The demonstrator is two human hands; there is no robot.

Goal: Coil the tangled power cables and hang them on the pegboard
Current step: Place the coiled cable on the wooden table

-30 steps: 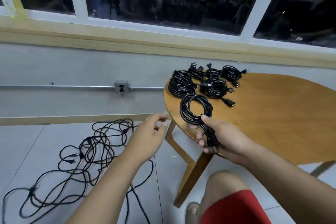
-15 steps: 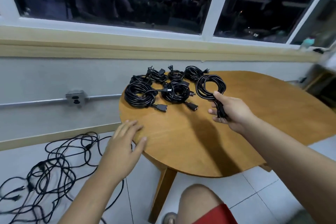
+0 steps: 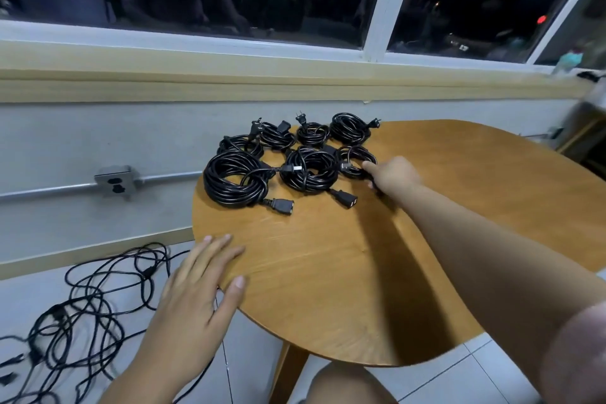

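A rounded wooden desk [image 3: 426, 239] with a smooth honey-coloured grain top stands against a pale grey wall under a wide window with white frames. On its far left part lie black power cables wound into round, glossy coils. The largest coil [image 3: 234, 179] sits nearest the desk's left edge, its blocky socket end [image 3: 282, 206] pointing right. Just beside it is a middle coil [image 3: 308, 169] with another socket end [image 3: 347, 199] trailing toward the near side. Behind these, 4 smaller coils sit in a row by the wall, among them one with a 2-pin plug [image 3: 313, 133] standing up and one at the right end [image 3: 350, 128].

The right hand [image 3: 392, 175] reaches across the desk, its fingers closed on a small coil [image 3: 355, 159] that rests on the desktop touching the middle coil; the hand hides the near side of that coil, so how much of it is gripped cannot be told. The left hand [image 3: 196, 289] lies open and flat, fingers spread, on the desk's near left edge, holding nothing.

On the tiled floor to the left sprawls a tangled heap of loose black cable [image 3: 91, 315], thin and looping, cut off by the frame's left and lower edges. A metal outlet box [image 3: 115, 181] on a conduit is fixed to the wall. No pegboard shows here.
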